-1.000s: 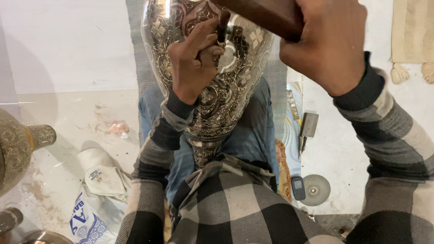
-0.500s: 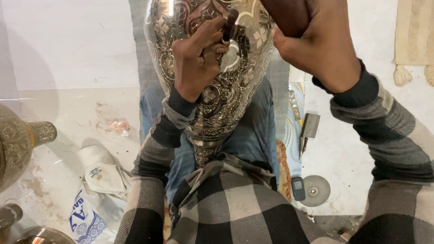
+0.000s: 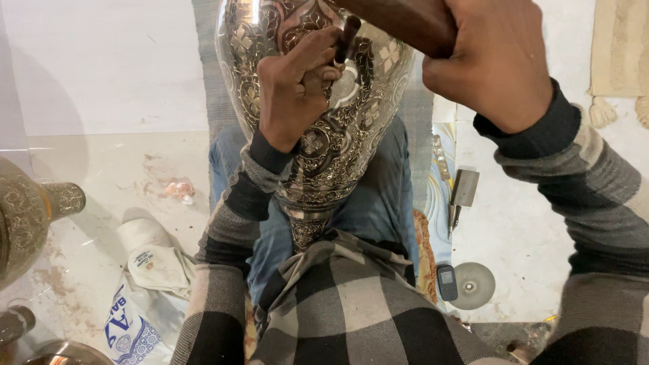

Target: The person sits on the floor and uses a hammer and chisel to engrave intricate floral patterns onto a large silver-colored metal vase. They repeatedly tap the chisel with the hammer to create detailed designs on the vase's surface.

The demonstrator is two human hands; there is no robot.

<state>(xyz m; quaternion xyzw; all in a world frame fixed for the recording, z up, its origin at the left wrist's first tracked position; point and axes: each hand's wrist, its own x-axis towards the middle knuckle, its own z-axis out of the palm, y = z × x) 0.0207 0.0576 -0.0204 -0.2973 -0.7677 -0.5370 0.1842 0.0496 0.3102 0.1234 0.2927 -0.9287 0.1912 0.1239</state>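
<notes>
— Pale, stained floor (image 3: 101, 196) spreads under me, with a grey mat (image 3: 206, 74) running up behind the work. What sits between my hands?

— An engraved metal vase (image 3: 324, 145), silvery with leaf and flower patterns, lies on my lap with its narrow neck pointing toward my checked shirt (image 3: 365, 304) and its wide body away from me. My left hand (image 3: 294, 91) rests on its upper face, fingers (image 3: 318, 57) curled tight around a small dark chisel (image 3: 348, 37), whose tip meets the metal beside a plain round medallion.

— And your right hand?

— My right hand (image 3: 497, 61) is up and to the right of the left, closed in a full fist around a thick brown wooden handle (image 3: 399, 17), which reaches leftward just above the chisel's top end. Whether wood and chisel touch, I cannot tell.

— What lies farther out?

— Below my right hand, on the floor, a small metal tool with a flat head (image 3: 463, 192), then a little dark phone (image 3: 447, 282) just beside a round grey disc (image 3: 473, 285). Well to the left of my left hand, another engraved brass vessel (image 3: 30, 216) lies on its side; nearer me are crumpled white cloth (image 3: 159, 260) and a printed white-and-blue bag (image 3: 132, 331). Blue jeans (image 3: 378, 196) show under the vase.
</notes>
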